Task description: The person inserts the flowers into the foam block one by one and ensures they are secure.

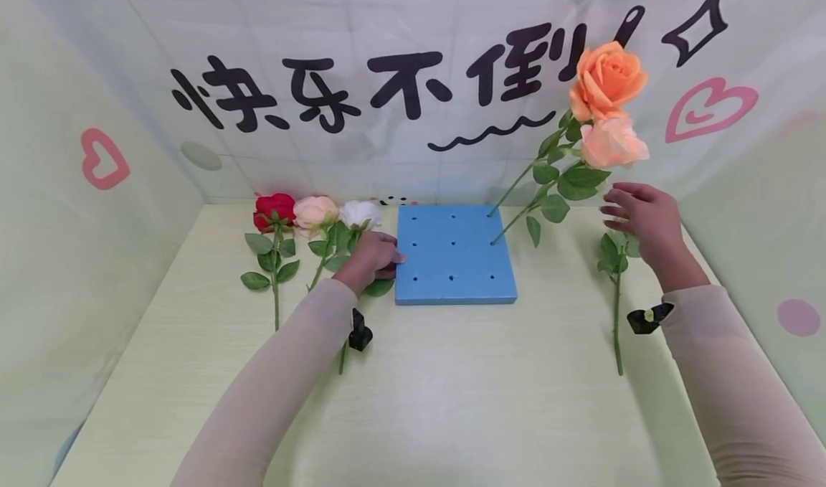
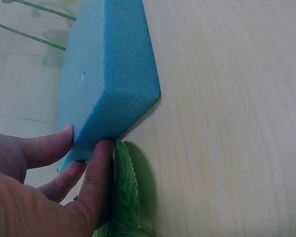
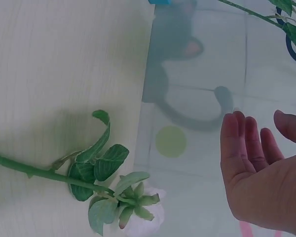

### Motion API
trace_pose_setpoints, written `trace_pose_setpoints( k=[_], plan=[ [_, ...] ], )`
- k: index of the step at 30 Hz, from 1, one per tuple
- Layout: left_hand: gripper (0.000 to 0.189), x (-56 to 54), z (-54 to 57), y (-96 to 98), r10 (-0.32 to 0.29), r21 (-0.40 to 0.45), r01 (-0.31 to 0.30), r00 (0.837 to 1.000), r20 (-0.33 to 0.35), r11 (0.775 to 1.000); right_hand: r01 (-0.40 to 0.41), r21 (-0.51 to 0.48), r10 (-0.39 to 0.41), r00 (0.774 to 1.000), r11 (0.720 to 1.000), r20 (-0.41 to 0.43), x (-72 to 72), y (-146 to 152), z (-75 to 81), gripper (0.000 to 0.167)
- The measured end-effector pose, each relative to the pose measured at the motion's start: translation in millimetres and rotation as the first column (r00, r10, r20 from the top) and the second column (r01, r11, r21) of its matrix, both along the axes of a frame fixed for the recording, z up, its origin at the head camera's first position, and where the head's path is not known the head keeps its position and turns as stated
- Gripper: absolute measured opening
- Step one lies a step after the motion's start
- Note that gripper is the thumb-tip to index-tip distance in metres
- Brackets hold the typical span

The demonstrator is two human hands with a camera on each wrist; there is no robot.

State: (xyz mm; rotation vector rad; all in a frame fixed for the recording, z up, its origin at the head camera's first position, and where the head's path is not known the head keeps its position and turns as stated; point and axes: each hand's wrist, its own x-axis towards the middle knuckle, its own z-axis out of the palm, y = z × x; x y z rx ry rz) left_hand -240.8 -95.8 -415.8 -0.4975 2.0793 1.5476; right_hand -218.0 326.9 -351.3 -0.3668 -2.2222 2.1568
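A blue foam block (image 1: 434, 261) with rows of small holes lies on the table. My left hand (image 1: 373, 261) holds its left edge, thumb at the top face and fingers against the side. Two stems stand tilted to the right in holes along the block's right side, one with an orange rose (image 1: 608, 84), one with a pale pink rose (image 1: 611, 144). Raised beside the pink bloom, my right hand (image 1: 648, 221) holds nothing, its fingers loosely bent. Below it lies a white rose (image 3: 147, 217), its bloom hidden by the hand in the head view.
Left of the block lie a red rose (image 1: 274, 212), a light pink rose (image 1: 315, 213) and another white rose (image 1: 360, 214), partly behind my left arm. A green leaf (image 2: 126, 190) is close under the left fingers. A printed cloth (image 1: 361, 161) rises behind the table (image 1: 452, 386).
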Motion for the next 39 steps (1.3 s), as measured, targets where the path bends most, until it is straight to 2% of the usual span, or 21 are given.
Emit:
trace_pose_setpoints(
  k=[4,12,23,29,34,37,39],
  plan=[
    [0.054,0.6,-0.2,-0.7,-0.003,0.0,0.003,1.0,-0.008,1.0,0.035,-0.022,-0.034,0.998,0.999,0.048,2.4,9,-3.0,0.019],
    [0.054,0.1,-1.1,-2.0,-0.005,-0.001,0.005,1.0,-0.011,1.0,0.073,-0.01,-0.071,0.99,0.997,0.123,7.5,24,-9.7,0.013],
    [0.054,-0.6,-3.3,-2.9,-0.013,0.002,0.013,1.0,-0.011,1.0,0.109,0.02,-0.111,0.966,0.994,0.233,9.6,35,-24.1,0.034],
    [0.054,-0.1,-4.1,-3.1,-0.011,0.003,0.011,1.0,-0.016,1.0,0.115,0.054,-0.125,0.955,0.992,0.27,11.1,40,-31.7,0.034],
    [0.054,-0.9,-3.4,-2.8,-0.013,0.001,0.013,1.0,-0.018,1.0,0.089,0.15,-0.13,0.947,0.985,0.293,12.4,44,-40.2,0.032],
    [0.054,-1.5,-3.2,-2.0,-0.015,-0.007,0.015,1.0,-0.017,1.0,0.056,0.245,-0.134,0.941,0.968,0.312,12.9,47,-47.9,0.049],
    [0.055,-1.5,-3.0,-1.6,-0.015,-0.01,0.015,1.0,-0.016,1.0,0.05,0.29,-0.147,0.935,0.956,0.324,13.1,49,-52.8,0.05]
  ],
)
